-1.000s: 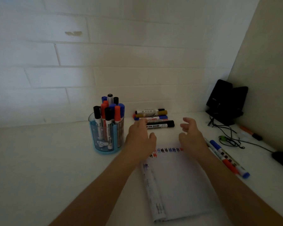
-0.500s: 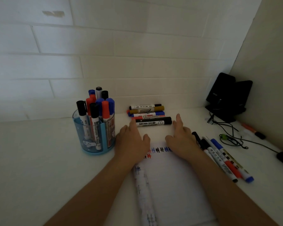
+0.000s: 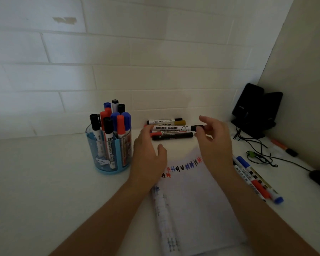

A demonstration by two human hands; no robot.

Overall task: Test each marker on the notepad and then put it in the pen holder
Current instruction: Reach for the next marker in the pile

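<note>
Above the pile of markers by the wall, your right hand pinches the black cap end of a white marker. Your left hand touches its other end, but I cannot tell if it grips. If you pull the cap with a loose hold, the marker may drop and make the pile roll. The pen holder looks crowded, so pushing one more in could tip it. The notepad lies open just below your hands. The worktop is white and smooth. The wall is white blocks, the room is dim, and cables lie on the right.
</note>
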